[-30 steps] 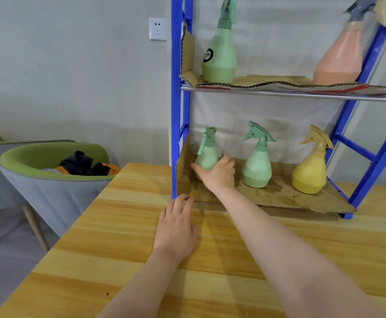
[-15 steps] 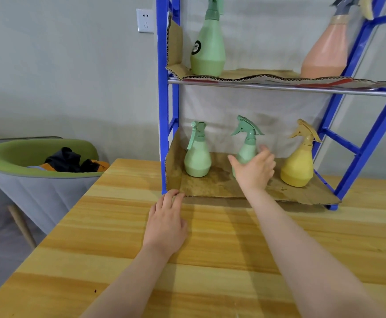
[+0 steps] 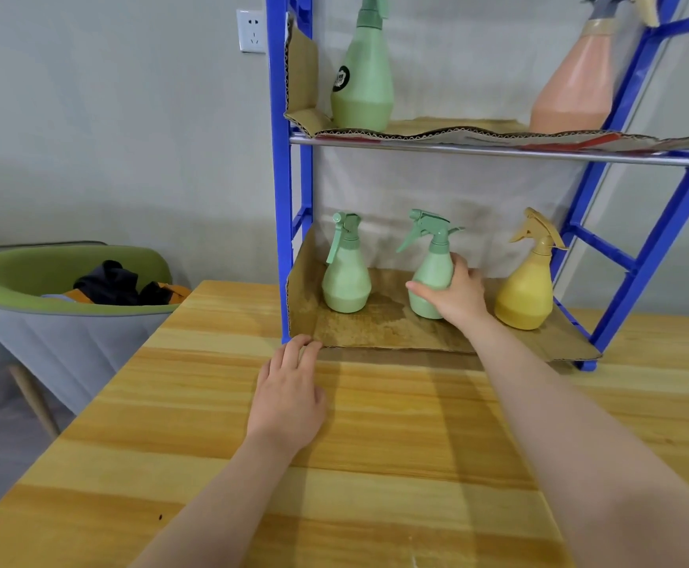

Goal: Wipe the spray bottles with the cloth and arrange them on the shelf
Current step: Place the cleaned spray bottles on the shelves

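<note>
A blue shelf frame [image 3: 283, 190] stands on the wooden table [image 3: 375, 465], its levels lined with cardboard. On the lower level stand a small green spray bottle [image 3: 345, 276] at the left, a second small green spray bottle [image 3: 431, 266] in the middle and a yellow spray bottle [image 3: 527, 284] at the right. My right hand [image 3: 455, 297] grips the middle green bottle around its body. My left hand [image 3: 289, 397] rests flat on the table, fingertips at the cardboard's front edge. On the upper level stand a tall green bottle [image 3: 361, 79] and a tall pink bottle [image 3: 572, 84]. No cloth is in view.
A green and grey chair [image 3: 47, 313] with dark and orange clothing [image 3: 117, 282] on its seat stands left of the table. A wall socket [image 3: 251, 30] sits left of the shelf frame. The grey wall is close behind.
My right hand left the left green bottle, moved right and closed around the middle green bottle. My left hand stayed on the table.
</note>
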Demonstrator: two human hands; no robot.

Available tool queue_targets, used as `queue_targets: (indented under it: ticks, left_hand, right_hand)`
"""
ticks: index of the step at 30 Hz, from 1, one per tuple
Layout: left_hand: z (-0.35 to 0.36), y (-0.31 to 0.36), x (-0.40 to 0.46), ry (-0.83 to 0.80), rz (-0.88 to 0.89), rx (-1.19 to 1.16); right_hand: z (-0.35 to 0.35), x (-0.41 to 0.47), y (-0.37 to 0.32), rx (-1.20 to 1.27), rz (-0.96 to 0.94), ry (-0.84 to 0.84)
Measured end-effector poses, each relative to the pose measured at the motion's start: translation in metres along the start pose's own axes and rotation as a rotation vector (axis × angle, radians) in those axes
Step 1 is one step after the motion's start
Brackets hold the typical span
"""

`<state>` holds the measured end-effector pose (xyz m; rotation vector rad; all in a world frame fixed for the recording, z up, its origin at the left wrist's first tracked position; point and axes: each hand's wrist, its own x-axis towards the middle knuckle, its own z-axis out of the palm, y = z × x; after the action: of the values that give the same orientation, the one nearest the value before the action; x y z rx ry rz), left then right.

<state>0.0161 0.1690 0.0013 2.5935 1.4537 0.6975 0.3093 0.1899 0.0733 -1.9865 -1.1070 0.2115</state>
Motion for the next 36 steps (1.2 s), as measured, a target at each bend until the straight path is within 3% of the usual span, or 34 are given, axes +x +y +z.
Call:
queue_targets:
  ticks: [5,9,13,18,21,25,30,32,36]
  left_hand:
    - [-0.001,0.0,-0.001,0.005,0.005,-0.002]
    - [-0.001,0.001,0.0,0.008,-0.001,-0.009]
    - [-0.001,0.001,-0.001,0.013,0.001,-0.003]
    - [-0.001,0.0,0.0,0.018,0.007,0.0]
    - [-0.001,0.001,0.0,0.021,0.006,-0.001]
    - [0.0,0.001,0.0,0.028,0.003,-0.014]
    - [0.0,0.0,0.0,0.018,0.001,-0.007]
    - [0.0,0.0,0.0,0.017,0.004,-0.002]
    - [0.001,0.0,0.001,0.019,0.004,-0.004]
  right_hand:
    - [-0.011,0.005,0.012,0.233,0.04,-0.091]
    - [-0.01,0.004,0.02,0.021,0.039,-0.082]
    - [-0.009,0.003,0.02,0.225,0.038,-0.096]
    - [-0.018,0.004,0.023,0.139,-0.005,-0.242]
    - [-0.014,0.002,0.021,-0.03,-0.02,-0.182]
    - [-0.008,-0.004,0.017,0.023,-0.051,-0.089]
    - [-0.023,-0.012,0.018,0.018,-0.071,-0.134]
    - [-0.038,-0.022,0.023,0.051,-0.118,-0.018]
    - [-0.064,-0.035,0.04,-0.042,-0.149,0.547]
